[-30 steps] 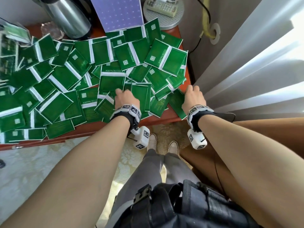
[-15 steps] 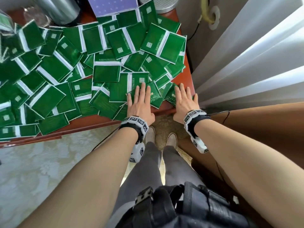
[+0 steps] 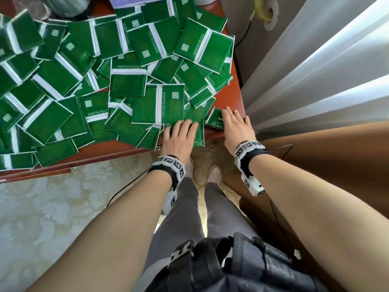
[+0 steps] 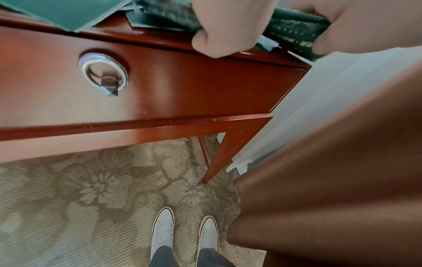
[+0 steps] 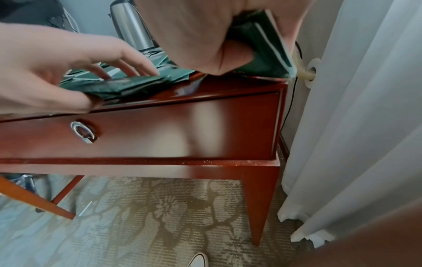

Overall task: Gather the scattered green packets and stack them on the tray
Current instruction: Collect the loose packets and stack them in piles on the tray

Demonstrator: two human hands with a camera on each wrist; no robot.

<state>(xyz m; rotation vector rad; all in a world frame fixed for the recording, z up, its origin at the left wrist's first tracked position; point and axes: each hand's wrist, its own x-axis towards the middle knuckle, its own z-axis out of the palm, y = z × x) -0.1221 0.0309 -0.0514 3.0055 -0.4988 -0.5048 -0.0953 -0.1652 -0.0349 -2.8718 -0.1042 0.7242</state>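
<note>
Several green packets with white strips lie overlapping all over the red-brown table. My left hand lies flat at the front edge, fingers straight, pressing on a dark green packet. In the right wrist view this left hand rests its fingertips on the pile. My right hand lies flat at the front right corner, over another packet. From the right wrist, green packets show under my right palm. No tray shows plainly in any view.
A steel kettle and a purple board stand at the back. A white curtain hangs close on the right, with a brown surface below it. The drawer front carries a ring pull.
Both hands went from curled among the packets to flat with straight fingers. They have drawn back toward the front right corner, sliding packets along under them.
</note>
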